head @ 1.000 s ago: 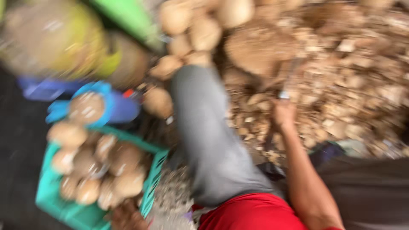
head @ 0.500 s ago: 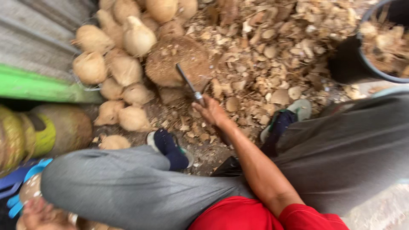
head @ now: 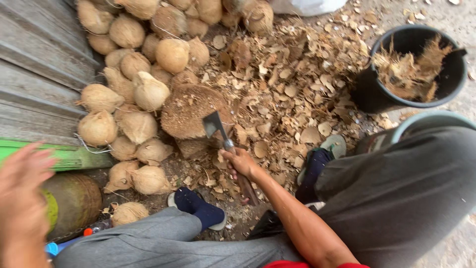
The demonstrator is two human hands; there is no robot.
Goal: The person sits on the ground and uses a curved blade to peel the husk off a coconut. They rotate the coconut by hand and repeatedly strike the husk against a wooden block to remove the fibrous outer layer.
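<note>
Bare dirt ground (head: 446,15) runs across the scene, littered through the middle with brown husk chips (head: 292,94). A grey corrugated wall (head: 34,74) closes the left edge, with a green board (head: 74,156) at its foot. Husked coconuts (head: 144,89) pile against the wall, far and left. A black bucket (head: 369,94) of husk fibre stands far right, with open ground beyond it. A round chopping block (head: 188,111) sits in the middle. The right hand (head: 240,163) is wrapped tight around the wooden handle of a cleaver (head: 215,124), whose blade rests at the block's right edge. The left hand (head: 22,193), near left and blurred, is spread open and holds nothing.
</note>
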